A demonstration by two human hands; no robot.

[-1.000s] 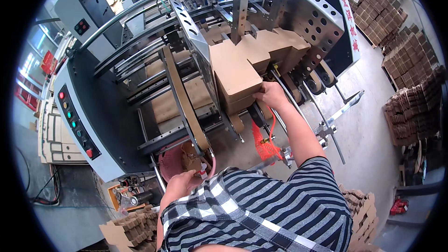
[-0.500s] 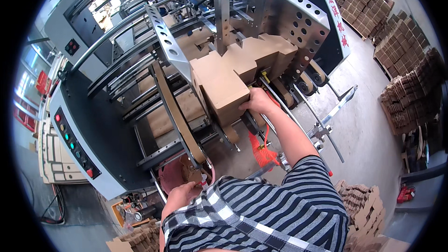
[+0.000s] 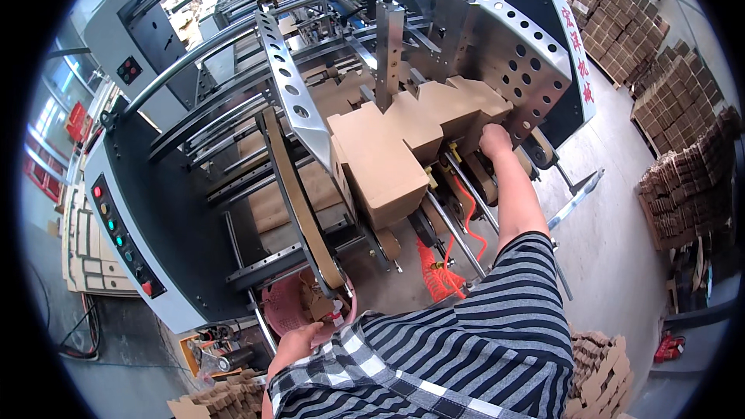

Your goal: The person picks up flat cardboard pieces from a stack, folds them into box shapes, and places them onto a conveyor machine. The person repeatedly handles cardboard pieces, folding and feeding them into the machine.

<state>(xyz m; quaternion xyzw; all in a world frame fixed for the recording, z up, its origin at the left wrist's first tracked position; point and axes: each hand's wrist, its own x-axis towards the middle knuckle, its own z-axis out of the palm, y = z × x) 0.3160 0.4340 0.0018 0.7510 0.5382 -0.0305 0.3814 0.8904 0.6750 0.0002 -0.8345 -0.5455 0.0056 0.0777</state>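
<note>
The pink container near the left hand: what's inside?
Brown cardboard scraps and a small white-and-red item show inside the pink container. The left hand hides part of its near side, a belt overlaps its far side, and anything beneath the scraps is covered.

cardboard stack (image 3: pixel 380 157) between side plates (image 3: pixel 313 130); scraps (image 3: pixel 314 304) in basket (image 3: pixel 281 306); button panel (image 3: pixel 123 237) left, cardboard piles (image 3: pixel 687 180) right.

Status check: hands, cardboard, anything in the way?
Right hand at right end of cardboard stack, grip unclear. Left hand near pink basket. Perforated metal plates flank stack.
</note>
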